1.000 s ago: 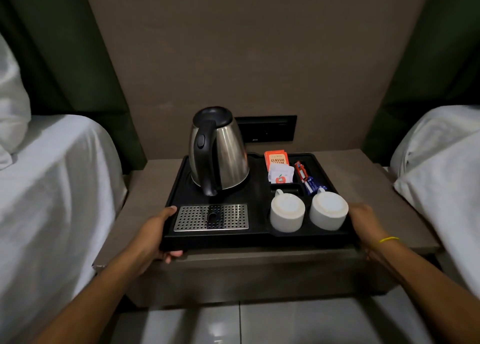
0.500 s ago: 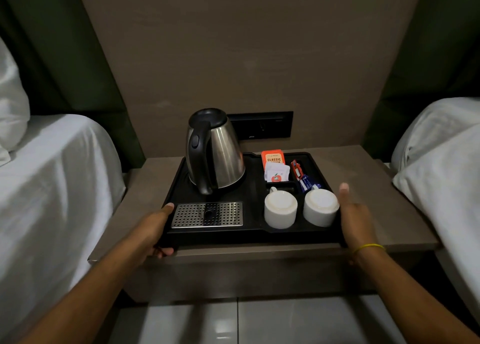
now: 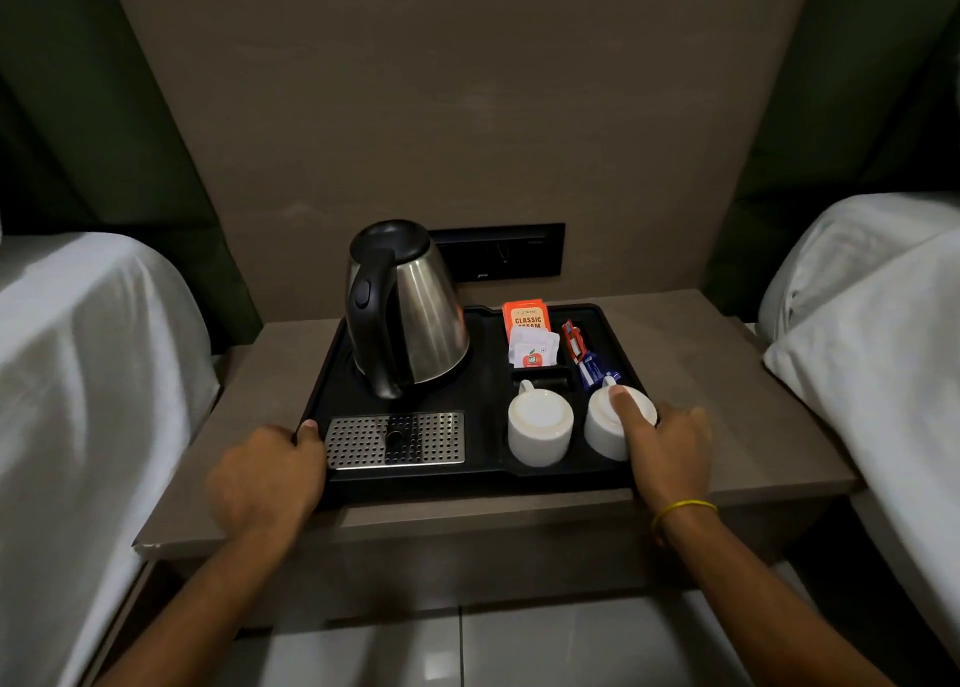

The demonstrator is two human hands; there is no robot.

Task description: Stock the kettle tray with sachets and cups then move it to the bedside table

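The black kettle tray (image 3: 467, 481) rests on the bedside table (image 3: 727, 374). It carries a steel kettle (image 3: 410, 317), a metal drip grate (image 3: 395, 439), tea sachets (image 3: 530, 333), red and blue stick sachets (image 3: 584, 356) and two white cups standing upside down. My left hand (image 3: 267, 473) lies over the tray's front left corner, thumb on the rim. My right hand (image 3: 670, 442) wraps the right cup (image 3: 602, 432) from its right side, thumb across the cup's upturned base. The left cup (image 3: 540, 426) stands untouched beside it.
White-sheeted beds flank the table, one on the left (image 3: 78, 374) and one on the right (image 3: 883, 348). A black socket panel (image 3: 498, 250) sits on the wall behind the kettle. Tiled floor shows below the table's front edge.
The tray has slid farther back on the table. My right hand left the tray's right edge and moved onto the right cup. My left hand stays at the front left corner.
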